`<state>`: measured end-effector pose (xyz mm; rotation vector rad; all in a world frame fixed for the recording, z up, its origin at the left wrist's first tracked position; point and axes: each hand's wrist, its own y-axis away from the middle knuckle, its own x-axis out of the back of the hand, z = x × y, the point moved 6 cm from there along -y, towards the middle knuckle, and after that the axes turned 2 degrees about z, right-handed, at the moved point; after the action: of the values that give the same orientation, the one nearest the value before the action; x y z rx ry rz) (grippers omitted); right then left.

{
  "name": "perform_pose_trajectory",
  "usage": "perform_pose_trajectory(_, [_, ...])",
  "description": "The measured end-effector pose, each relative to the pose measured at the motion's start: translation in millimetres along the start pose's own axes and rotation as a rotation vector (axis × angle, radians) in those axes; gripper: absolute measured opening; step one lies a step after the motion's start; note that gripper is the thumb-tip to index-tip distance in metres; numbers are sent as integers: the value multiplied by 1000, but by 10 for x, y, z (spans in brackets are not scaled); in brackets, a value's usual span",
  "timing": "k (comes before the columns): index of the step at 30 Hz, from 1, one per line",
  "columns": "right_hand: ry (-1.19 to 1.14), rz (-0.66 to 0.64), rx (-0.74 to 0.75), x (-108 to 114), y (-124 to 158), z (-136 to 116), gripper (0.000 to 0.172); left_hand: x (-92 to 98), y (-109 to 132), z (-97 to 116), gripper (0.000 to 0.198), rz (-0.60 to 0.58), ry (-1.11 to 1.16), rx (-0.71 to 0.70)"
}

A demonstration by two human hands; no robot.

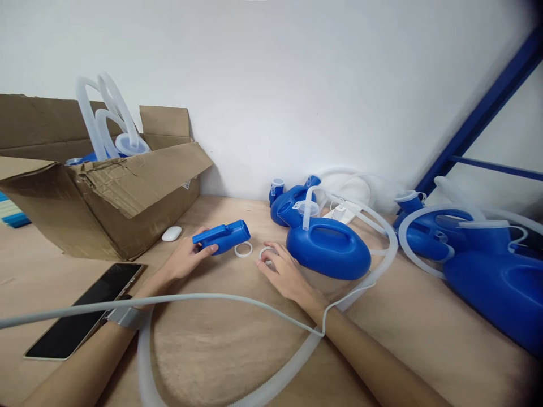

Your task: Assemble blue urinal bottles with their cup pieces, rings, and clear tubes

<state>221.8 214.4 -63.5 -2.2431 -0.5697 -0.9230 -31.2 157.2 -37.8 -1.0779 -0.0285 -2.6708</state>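
Note:
My left hand (190, 255) is wrapped round a blue plastic tubular neck piece (231, 236) with a slim side handle, its round open mouth facing right. A white ring (243, 250) lies flat on the table just beneath that mouth. Farther right, my right hand (283, 270) has its thumb and fingertips at a second white ring (265, 255), partly covered by the fingers. Beside the right hand rests a blue urinal bottle (328, 249) with a moulded handle and a translucent hose (388, 243) near its mouth. The hose loops across the table below both wrists.
A cardboard box (139, 181) with blue parts and hoses stands at left. A phone (85, 311) lies under my left forearm, near a white earbud case (172, 233). More blue bottles (496, 277) are at right. A grey cable (190, 296) crosses over both forearms.

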Motion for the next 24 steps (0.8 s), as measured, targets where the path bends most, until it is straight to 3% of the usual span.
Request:
perform_pose_trajectory(2, [10,50,-18,-3,-21,56,4,-21,2,25,82,-30,-3,0])
perform_pose_trajectory(5, [17,124,54,4,-42,80,18,-36,25,98,81,-55,-7,-17])
perform_pose_trajectory(8, [-44,262,104,92,-45,65,20,-44,73,205,81,-74,-27,-36])
perform_pose_trajectory(12, [-301,401,61,199,-44,74,32,-54,138,298,83,-78,-128,9])
perform_pose_trajectory(16, [-518,324,38,146,-46,78,49,-141,185,358,89,-151,-85,-23])
perform_pose_trajectory(21, [-463,105,114,65,5,-66,56,-245,221,397,92,-190,58,-14])
perform_pose_trajectory(24, [-400,72,98,75,31,-103,55,-326,221,431,85,-233,165,74])
